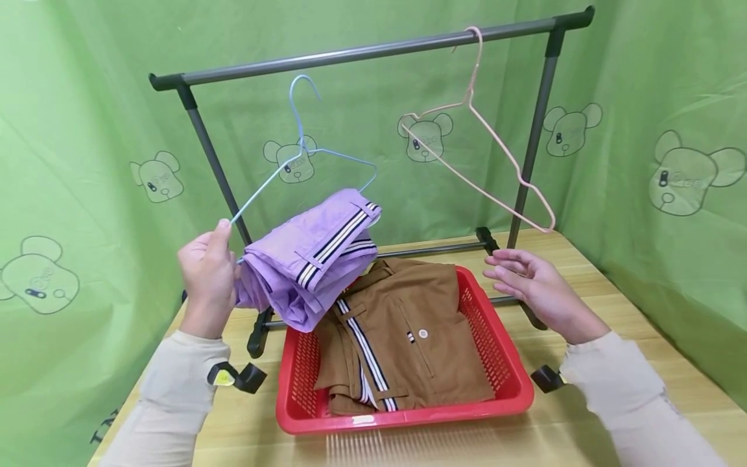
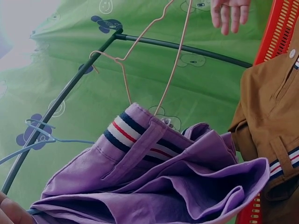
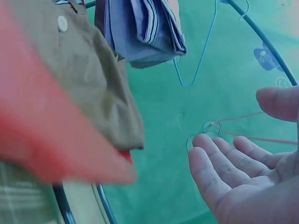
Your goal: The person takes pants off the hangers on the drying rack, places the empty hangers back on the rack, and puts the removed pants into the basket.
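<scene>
- Left hand grips a corner of the blue hanger; purple trousers seem folded over its lower bar, above the red basket, presumably so one grip bears both.
- Right hand holds nothing, fingers loosely extended.
- Left wrist view alone clearly shows a red line among the trousers' stripes.

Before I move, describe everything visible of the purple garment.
The purple garment looks like folded, rumpled cloth, with belt loops and a navy-and-white striped band, red-lined in the left wrist view. In front of the rack, it seems draped over the blue hanger, whose corner the left hand grips. Whether it touches the brown garment is unclear.
</scene>
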Demonstrator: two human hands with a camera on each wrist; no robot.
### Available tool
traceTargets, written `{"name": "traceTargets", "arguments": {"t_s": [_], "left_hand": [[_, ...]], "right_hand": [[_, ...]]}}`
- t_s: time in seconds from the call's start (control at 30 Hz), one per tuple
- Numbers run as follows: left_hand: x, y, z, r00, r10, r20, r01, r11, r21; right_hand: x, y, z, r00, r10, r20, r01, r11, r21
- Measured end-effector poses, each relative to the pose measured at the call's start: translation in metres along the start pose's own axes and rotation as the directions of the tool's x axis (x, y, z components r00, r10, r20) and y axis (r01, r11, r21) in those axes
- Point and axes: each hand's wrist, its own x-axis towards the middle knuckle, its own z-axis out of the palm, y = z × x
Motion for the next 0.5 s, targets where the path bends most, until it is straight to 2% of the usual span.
{"name": "traceTargets", "arguments": {"t_s": [0.27,0.5], "left_hand": [[-0.002,0.0,0.001,1.0,0.011,0.011,-0.012,0.999,0.043],[-0.003,0.0,0.003,1.0,0.022,0.011,-0.022,0.999,0.034]], "right_hand": [[0.009,-0.012,0.016,0.999,0.003,0.032,-0.007,0.994,0.107],[0.019,-0.019,0.03,0.996,0.068,0.058,-0.076,0.987,0.144]]}}
